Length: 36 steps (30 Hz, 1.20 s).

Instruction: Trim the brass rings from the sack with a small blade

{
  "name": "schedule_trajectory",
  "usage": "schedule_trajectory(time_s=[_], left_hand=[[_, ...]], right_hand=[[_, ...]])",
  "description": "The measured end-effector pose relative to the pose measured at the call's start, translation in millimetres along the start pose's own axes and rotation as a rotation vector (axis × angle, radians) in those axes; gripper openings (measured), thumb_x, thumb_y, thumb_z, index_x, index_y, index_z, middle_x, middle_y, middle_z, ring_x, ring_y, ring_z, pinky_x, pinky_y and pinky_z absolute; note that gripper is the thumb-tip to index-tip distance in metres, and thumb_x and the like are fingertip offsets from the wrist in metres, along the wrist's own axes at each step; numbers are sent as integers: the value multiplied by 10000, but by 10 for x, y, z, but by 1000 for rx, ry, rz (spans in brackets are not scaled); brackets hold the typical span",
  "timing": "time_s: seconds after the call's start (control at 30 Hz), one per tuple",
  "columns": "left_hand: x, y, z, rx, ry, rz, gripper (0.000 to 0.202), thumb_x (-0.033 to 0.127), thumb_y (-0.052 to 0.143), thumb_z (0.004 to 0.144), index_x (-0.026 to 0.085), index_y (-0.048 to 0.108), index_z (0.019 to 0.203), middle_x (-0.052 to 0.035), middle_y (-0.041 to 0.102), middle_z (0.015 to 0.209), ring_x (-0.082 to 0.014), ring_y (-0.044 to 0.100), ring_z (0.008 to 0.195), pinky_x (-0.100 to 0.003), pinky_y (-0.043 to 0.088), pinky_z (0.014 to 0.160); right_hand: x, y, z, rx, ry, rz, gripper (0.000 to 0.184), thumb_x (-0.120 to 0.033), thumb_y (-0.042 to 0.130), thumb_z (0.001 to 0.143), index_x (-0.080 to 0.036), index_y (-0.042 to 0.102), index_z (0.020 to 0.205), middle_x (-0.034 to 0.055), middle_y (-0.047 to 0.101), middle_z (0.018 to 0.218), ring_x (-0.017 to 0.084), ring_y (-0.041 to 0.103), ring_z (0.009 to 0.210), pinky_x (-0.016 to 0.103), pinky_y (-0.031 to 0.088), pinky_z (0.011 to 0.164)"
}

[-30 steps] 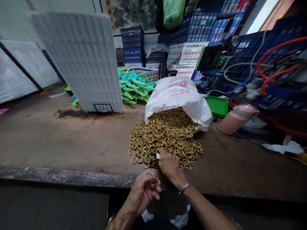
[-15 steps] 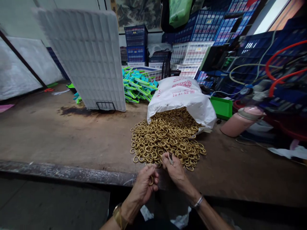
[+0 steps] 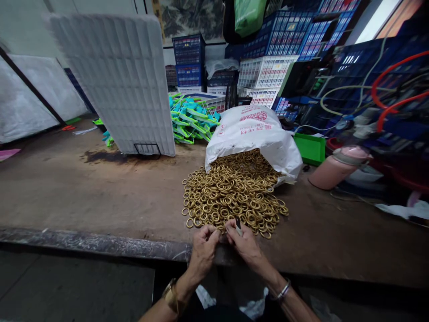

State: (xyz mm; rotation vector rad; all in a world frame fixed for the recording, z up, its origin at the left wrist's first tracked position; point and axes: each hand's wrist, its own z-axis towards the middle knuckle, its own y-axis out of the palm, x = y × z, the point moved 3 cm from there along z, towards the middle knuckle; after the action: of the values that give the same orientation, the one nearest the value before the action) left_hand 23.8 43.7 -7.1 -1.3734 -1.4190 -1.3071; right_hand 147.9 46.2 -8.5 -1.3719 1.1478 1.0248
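A heap of brass rings (image 3: 231,197) spills from a white printed sack (image 3: 254,134) lying on the brown worktable (image 3: 100,197). My left hand (image 3: 203,250) is at the near edge of the heap, fingers curled and pinched; earlier frames showed a ring in it, now hidden. My right hand (image 3: 244,243) sits right beside it, fingers closed around a small dark tool (image 3: 238,226) that pokes up between them. Both hands touch at the fingertips, just above the table's dark front edge.
A white gridded panel (image 3: 120,85) stands upright at the back left. Teal and green plastic pieces (image 3: 191,118) lie behind the heap. A green tray (image 3: 310,150), a pink cylinder (image 3: 335,167), hoses and stacked blue and white crates (image 3: 264,76) crowd the right and back.
My left hand has risen from below the table edge to the near side of the heap. My right hand drew back from the rings, and the two hands have come together.
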Motion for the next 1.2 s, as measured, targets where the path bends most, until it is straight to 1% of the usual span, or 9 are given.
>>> schedule_trajectory(time_s=[0.1,0.23,0.33,0.53,0.6,0.77,0.9,1.03,1.2], left_hand=[[67,-19,-6,-22,215,260,175,262,522,741,154,523,603,22,478,576,-95,415,561,-214,333,551],[76,-18,-20,-69,312,401,122,194,496,742,158,541,635,8,507,615,-113,436,607,-232,343,598],[60,-22,-25,-99,241,299,139,223,498,750,156,516,630,21,468,587,-97,407,568,-215,334,553],[-16,30,-86,-257,-119,-80,264,424,468,778,173,467,698,75,384,489,-35,261,360,-171,193,359],[-24,48,-113,-275,-181,-182,305,470,465,768,174,460,696,79,385,493,-24,228,339,-166,157,335],[15,55,-144,-243,-165,-195,306,459,475,774,168,451,681,85,362,463,-22,236,348,-156,166,340],[43,57,-137,-204,-130,-147,312,463,476,770,168,436,678,75,396,501,-19,263,366,-154,183,351],[29,70,-116,-189,-81,-118,330,488,510,732,174,419,680,70,420,541,-21,273,377,-163,192,361],[48,60,-131,-178,21,-58,327,477,491,751,169,431,660,58,432,562,-28,276,405,-174,212,386]], right_hand=[[-75,-29,-4,0,-86,-165,308,-471,411,793,-186,478,696,-41,446,581,95,413,558,209,329,535],[-131,19,-13,-36,-113,-314,296,-437,417,796,-187,458,645,-46,438,592,95,399,577,210,308,542],[-112,47,4,-25,-91,-313,322,-436,375,806,-189,405,602,-54,380,561,90,355,549,206,281,504],[-118,57,12,-47,-96,-205,319,-440,373,796,-187,407,604,-50,383,568,90,360,546,209,307,520],[-112,55,8,-74,-71,-150,318,-443,360,800,-189,412,616,-45,408,564,91,380,532,210,321,519],[-84,-23,-22,42,-88,-296,267,-377,336,804,-196,431,634,-33,437,551,106,412,525,215,319,519],[-103,-19,-99,-23,-176,-557,137,-174,357,733,-205,481,685,-23,493,580,111,439,547,206,294,532],[-105,11,-149,-52,-176,-742,260,-56,356,616,-206,510,761,-11,544,611,118,474,575,208,269,544],[-57,23,-139,-54,-175,-890,283,-50,365,627,-198,511,819,1,571,628,122,487,574,221,227,526]])
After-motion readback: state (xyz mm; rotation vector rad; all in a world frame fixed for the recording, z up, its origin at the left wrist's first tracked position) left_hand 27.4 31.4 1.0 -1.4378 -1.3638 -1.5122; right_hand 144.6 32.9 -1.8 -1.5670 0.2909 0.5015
